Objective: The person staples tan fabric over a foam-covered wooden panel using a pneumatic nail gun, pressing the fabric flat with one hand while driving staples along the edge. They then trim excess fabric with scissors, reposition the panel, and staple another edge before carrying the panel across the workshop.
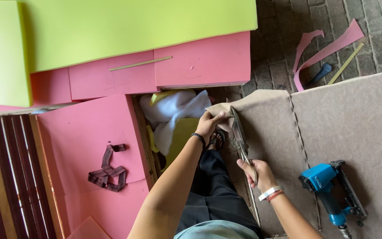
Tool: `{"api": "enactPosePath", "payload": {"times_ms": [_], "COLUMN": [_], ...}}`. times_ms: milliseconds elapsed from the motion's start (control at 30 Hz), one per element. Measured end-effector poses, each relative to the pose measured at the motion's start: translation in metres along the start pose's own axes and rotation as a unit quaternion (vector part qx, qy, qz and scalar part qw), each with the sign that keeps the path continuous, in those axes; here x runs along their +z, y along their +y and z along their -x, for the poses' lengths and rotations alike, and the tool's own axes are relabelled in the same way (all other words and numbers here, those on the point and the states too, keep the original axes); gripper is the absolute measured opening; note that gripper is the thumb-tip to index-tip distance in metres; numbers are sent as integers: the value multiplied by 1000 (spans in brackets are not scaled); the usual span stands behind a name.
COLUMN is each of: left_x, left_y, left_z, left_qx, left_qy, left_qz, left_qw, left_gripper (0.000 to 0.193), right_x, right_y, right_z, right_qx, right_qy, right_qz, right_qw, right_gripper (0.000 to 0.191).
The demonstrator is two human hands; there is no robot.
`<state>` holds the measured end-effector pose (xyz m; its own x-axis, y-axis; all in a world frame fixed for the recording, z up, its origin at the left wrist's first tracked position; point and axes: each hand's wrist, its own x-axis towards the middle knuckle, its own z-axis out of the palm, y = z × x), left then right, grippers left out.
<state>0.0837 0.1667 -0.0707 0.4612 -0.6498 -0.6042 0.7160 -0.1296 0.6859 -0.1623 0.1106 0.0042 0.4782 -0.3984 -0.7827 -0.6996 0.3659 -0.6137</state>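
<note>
Right hand [256, 173] is clenched around the handles of a pair of long metal shears [240, 135], blades pointing away from the body and lying along the edge of the tan fabric [266, 115]. Left hand [208, 123] pinches the loose corner of that same fabric between thumb and fingers, lifting it slightly and pulling it taut toward the left.

That fabric covers a padded panel [359, 124] on the right and looks soft, thin and limp; it would likely sag or bunch unless held under tension close to the blades, so the corner pinch seems the sensible place to hold it. By contrast, the shears look stiff and fairly heavy, best gripped at the handles as they are now.

Both forearms reach forward from the body, the left stretched nearly straight, the right bent with the wrist turned inward. 2 bands sit on the right wrist, 1 dark band on the left.

Nearby, a blue staple gun [328, 186] rests on the padded panel, well apart from both hands. Pink foam blocks [111, 79] and a green foam sheet [133, 22] lie to the left.
</note>
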Motion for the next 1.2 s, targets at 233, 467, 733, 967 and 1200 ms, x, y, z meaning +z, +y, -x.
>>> {"api": "enactPosePath", "payload": {"times_ms": [233, 467, 733, 967, 1200], "left_x": [-3, -8, -10, -36, -102], "left_y": [-8, -4, 22, 55, 50], "left_z": [-3, -2, 19, 34, 41], "left_qx": [64, 22, 7, -23, 34], "left_qy": [91, 119, 81, 48, 120], "left_qz": [-92, -205, -274, -332, -381], "left_qw": [989, 971, 958, 942, 916], "left_gripper": [30, 30, 30, 32, 27], "right_x": [-1, -1, 13, 27, 41], "right_y": [-37, -54, -97, -139, -159], "right_z": [-25, -29, -68, -94, -75], "right_qx": [46, 70, 57, -8, -51], "right_qy": [-57, -13, 0, -33, 4], "right_qz": [-90, -61, 14, 25, -67], "right_qw": [993, 996, 998, 999, 996], "right_gripper": [46, 54, 54, 48, 44]}}
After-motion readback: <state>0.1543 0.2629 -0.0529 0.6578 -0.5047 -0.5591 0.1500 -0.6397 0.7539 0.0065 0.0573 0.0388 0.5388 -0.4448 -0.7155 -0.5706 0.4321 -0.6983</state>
